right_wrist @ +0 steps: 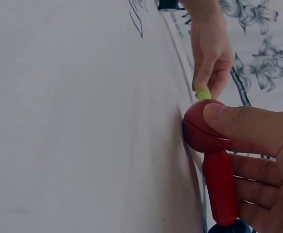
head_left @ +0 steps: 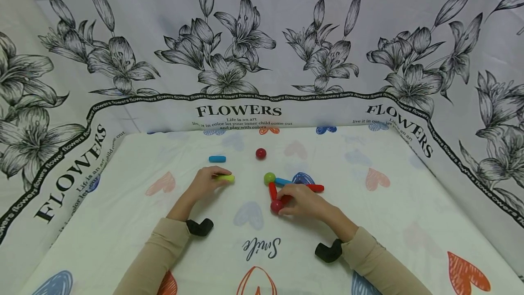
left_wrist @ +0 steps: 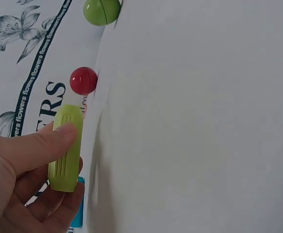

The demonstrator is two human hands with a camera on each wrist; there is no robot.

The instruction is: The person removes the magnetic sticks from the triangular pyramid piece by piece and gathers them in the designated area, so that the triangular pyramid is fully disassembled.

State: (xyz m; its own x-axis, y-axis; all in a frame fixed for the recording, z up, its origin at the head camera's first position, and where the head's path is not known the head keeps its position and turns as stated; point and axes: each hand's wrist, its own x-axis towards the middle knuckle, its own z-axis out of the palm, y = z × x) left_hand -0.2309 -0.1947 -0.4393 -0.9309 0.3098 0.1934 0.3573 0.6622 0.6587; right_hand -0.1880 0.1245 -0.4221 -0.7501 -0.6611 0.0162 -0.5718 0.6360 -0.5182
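Note:
My left hand (head_left: 206, 181) pinches a yellow-green toy rod (left_wrist: 63, 167) between thumb and fingers, low over the cloth. With thumb and fingers my right hand (head_left: 304, 200) grips a dark red ball (right_wrist: 198, 128) at the near corner of a rod-and-ball figure. From that ball one red rod (head_left: 273, 190) runs up to a green ball (head_left: 269, 178). Another red rod (right_wrist: 220, 189) extends under the right hand, partly hidden, towards a dark blue round piece (right_wrist: 231, 227). A blue rod (head_left: 283, 181) leads right from the green ball; a further red rod (head_left: 316, 188) sticks out beyond the fingers.
Farther back on the white heart-printed cloth (head_left: 204, 258) lie a loose blue rod (head_left: 217, 159) and a loose red ball (head_left: 260, 153). A flower-printed curtain (head_left: 254, 72) rises behind and along both sides. Black bands with camera mounts (head_left: 200, 227) sit at both wrists.

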